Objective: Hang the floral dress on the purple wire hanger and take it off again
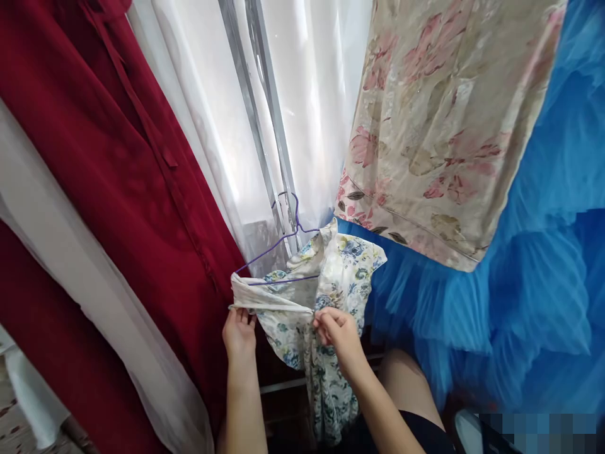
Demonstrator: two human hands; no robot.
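Observation:
A white sleeveless garment with blue and green flowers [352, 258] hangs partly on a purple hanger [267, 249]. Its left side sits on the left end of the hanger, and the front falls open so the pale inside shows. My left hand [240, 334] grips the edge near that left end, with its fingers partly behind the cloth. In a pinch, my right hand [338, 334] holds the other end of the same pale edge, near the garment's middle. Between both hands the edge is drawn nearly straight. The lower part of the garment hangs down beside my right forearm.
Grey metal poles [271, 126] stand behind the hanger, before a white curtain [198, 82]. Red drapes [118, 208] hang at left. At right are a beige cloth with pink flowers [425, 139] and ruffled blue tulle [520, 302]. My bare leg [409, 384] shows below.

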